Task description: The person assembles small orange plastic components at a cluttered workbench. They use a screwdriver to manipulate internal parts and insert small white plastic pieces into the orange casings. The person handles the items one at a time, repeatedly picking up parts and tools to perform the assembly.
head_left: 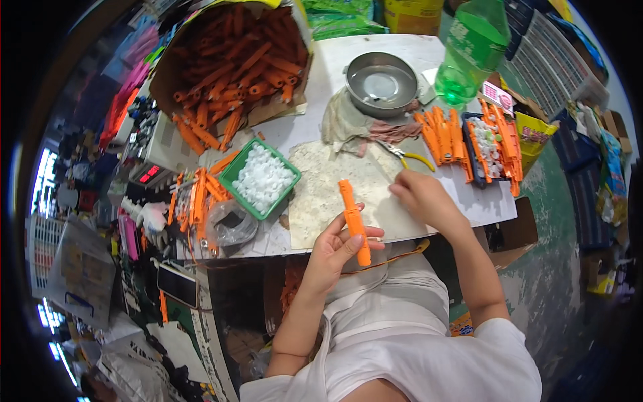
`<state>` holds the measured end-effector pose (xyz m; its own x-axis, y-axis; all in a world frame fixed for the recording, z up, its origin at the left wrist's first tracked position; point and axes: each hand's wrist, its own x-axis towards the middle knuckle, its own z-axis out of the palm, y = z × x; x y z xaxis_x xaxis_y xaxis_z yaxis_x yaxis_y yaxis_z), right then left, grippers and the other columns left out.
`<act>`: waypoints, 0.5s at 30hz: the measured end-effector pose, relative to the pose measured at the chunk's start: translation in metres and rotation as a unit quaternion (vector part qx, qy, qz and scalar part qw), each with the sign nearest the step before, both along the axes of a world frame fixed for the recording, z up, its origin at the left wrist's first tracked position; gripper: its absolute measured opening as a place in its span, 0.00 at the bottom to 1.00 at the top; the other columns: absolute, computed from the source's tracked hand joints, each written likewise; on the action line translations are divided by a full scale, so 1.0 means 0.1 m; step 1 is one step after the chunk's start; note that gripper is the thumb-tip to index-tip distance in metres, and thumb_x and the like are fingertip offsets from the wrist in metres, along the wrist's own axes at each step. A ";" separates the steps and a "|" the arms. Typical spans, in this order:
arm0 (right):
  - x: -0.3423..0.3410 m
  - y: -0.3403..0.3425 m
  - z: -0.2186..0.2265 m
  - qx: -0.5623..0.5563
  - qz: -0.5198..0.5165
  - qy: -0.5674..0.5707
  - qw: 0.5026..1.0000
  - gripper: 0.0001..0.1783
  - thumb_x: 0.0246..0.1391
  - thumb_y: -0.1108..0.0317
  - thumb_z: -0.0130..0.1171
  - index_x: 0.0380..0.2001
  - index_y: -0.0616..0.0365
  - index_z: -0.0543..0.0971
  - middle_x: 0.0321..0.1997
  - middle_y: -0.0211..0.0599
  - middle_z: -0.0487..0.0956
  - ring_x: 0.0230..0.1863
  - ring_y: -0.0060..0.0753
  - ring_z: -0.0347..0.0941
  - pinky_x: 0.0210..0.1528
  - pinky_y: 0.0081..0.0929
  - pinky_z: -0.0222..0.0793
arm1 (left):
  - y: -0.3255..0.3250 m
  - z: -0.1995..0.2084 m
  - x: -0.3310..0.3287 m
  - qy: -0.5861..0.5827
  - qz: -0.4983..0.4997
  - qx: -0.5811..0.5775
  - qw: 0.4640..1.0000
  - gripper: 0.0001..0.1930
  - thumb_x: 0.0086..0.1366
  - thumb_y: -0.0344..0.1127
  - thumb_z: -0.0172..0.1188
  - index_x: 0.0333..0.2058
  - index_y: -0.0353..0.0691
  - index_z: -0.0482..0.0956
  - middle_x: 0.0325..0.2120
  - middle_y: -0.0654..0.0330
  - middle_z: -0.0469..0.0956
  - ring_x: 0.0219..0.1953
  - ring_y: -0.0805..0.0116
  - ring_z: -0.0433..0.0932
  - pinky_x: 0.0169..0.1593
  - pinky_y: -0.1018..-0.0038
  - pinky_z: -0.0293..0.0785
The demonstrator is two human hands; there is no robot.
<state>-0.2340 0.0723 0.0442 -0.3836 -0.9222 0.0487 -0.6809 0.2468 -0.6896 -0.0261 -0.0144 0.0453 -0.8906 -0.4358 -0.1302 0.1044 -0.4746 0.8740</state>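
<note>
My left hand (329,256) holds a long orange plastic piece (353,218), narrow at its top end, upright over the front edge of the table. The thumb lies across its lower part, and the other fingers are behind it. To the right, my right hand (424,199) is curled above the worn pale board (315,175), apart from the orange piece. Its fingertips are pressed together, and whatever they may hold is too small to make out. Just beyond that hand lie pliers with yellow handles (418,159). A green basket (293,185) full of small white pieces stands left of the board.
A big box (164,77) of orange pieces lies open at the far left. A metal bowl (380,84) stands by a crumpled cloth (345,124). Behind the pliers are a green bottle (472,50), rows of orange pieces (445,137) and a dark tray (477,161) of small white parts.
</note>
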 end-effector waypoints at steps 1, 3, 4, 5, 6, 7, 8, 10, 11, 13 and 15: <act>0.04 0.09 0.15 -0.004 -0.007 -0.136 0.991 0.10 0.56 0.67 0.55 0.32 0.64 0.75 0.29 0.38 0.76 0.32 0.26 0.71 0.34 0.26 0.66 | -0.02 -0.01 0.04 -0.002 -0.009 -0.003 1.000 0.33 0.64 0.37 0.57 0.63 0.32 0.52 0.40 0.44 0.78 0.40 0.59 0.81 0.47 0.71 0.74; 0.14 0.26 0.31 -0.037 -0.009 -0.267 0.963 0.10 0.59 0.67 0.52 0.35 0.64 0.75 0.27 0.35 0.74 0.28 0.19 0.67 0.31 0.21 0.64 | -0.04 0.00 0.07 -0.001 -0.027 0.000 1.000 0.35 0.63 0.36 0.58 0.63 0.33 0.51 0.38 0.45 0.78 0.39 0.59 0.81 0.46 0.71 0.75; 0.21 0.35 0.34 -0.069 -0.002 -0.265 0.962 0.10 0.60 0.68 0.51 0.37 0.64 0.74 0.26 0.34 0.74 0.27 0.17 0.65 0.30 0.18 0.62 | -0.05 0.02 0.08 0.000 -0.039 0.002 0.999 0.36 0.63 0.36 0.58 0.64 0.33 0.50 0.37 0.46 0.78 0.39 0.60 0.81 0.46 0.71 0.76; 0.26 0.43 0.34 -0.100 0.004 -0.261 0.960 0.10 0.61 0.68 0.50 0.39 0.64 0.74 0.26 0.32 0.73 0.26 0.14 0.62 0.29 0.16 0.60 | -0.06 0.02 0.09 -0.007 -0.043 0.013 0.999 0.36 0.63 0.36 0.58 0.64 0.33 0.50 0.37 0.46 0.78 0.38 0.60 0.81 0.45 0.71 0.76; 0.28 0.48 0.28 -0.124 -0.001 -0.255 0.959 0.11 0.61 0.67 0.52 0.42 0.63 0.76 0.24 0.31 0.72 0.25 0.14 0.61 0.27 0.16 0.59 | -0.07 0.02 0.10 -0.015 -0.047 0.025 0.998 0.37 0.63 0.36 0.59 0.64 0.34 0.49 0.36 0.47 0.78 0.38 0.60 0.81 0.44 0.71 0.77; 0.30 0.50 0.29 -0.112 -0.008 -0.241 0.964 0.11 0.60 0.67 0.53 0.41 0.63 0.77 0.24 0.31 0.73 0.25 0.14 0.62 0.27 0.17 0.60 | -0.07 0.01 0.11 -0.021 -0.052 0.038 0.998 0.38 0.62 0.36 0.59 0.65 0.34 0.49 0.35 0.47 0.78 0.38 0.60 0.81 0.43 0.71 0.77; 0.31 0.52 0.31 -0.099 -0.015 -0.227 0.969 0.11 0.60 0.67 0.54 0.41 0.63 0.77 0.24 0.31 0.73 0.25 0.15 0.63 0.28 0.17 0.61 | -0.08 0.00 0.11 -0.018 -0.064 0.035 0.997 0.37 0.63 0.35 0.58 0.65 0.35 0.48 0.36 0.47 0.78 0.38 0.60 0.81 0.43 0.71 0.77; 0.32 0.53 0.33 -0.083 -0.025 -0.214 0.973 0.11 0.59 0.67 0.55 0.40 0.64 0.78 0.26 0.32 0.76 0.27 0.16 0.65 0.30 0.18 0.62 | -0.11 -0.01 0.13 -0.011 -0.091 0.028 0.995 0.37 0.64 0.33 0.57 0.66 0.37 0.46 0.37 0.48 0.78 0.39 0.61 0.80 0.43 0.71 0.77; 0.30 0.52 0.34 -0.078 -0.029 -0.216 0.973 0.12 0.58 0.67 0.55 0.39 0.64 0.79 0.29 0.31 0.78 0.29 0.16 0.67 0.32 0.17 0.63 | -0.11 -0.01 0.14 -0.014 -0.091 0.030 0.995 0.37 0.64 0.32 0.57 0.66 0.37 0.47 0.37 0.48 0.78 0.38 0.61 0.81 0.43 0.71 0.77; 0.28 0.52 0.35 -0.075 -0.025 -0.222 0.972 0.12 0.57 0.68 0.56 0.39 0.65 0.80 0.31 0.32 0.80 0.32 0.17 0.69 0.34 0.17 0.64 | -0.11 0.01 0.16 -0.023 -0.091 0.033 0.995 0.37 0.63 0.31 0.57 0.66 0.37 0.47 0.36 0.48 0.78 0.36 0.62 0.81 0.42 0.72 0.78; 0.24 0.52 0.36 -0.078 -0.010 -0.231 0.970 0.12 0.57 0.68 0.56 0.39 0.65 0.80 0.32 0.33 0.80 0.32 0.17 0.70 0.34 0.16 0.63 | -0.13 0.02 0.17 -0.030 -0.099 0.030 0.994 0.36 0.63 0.30 0.57 0.65 0.36 0.49 0.35 0.48 0.78 0.35 0.62 0.81 0.41 0.72 0.78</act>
<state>-0.2103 0.1244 0.0804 -0.4162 -0.9092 0.0054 -0.2865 0.1255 -0.9498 -0.0089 -0.0271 0.0473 -0.9482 -0.2422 -0.2058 -0.0473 -0.5328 0.8449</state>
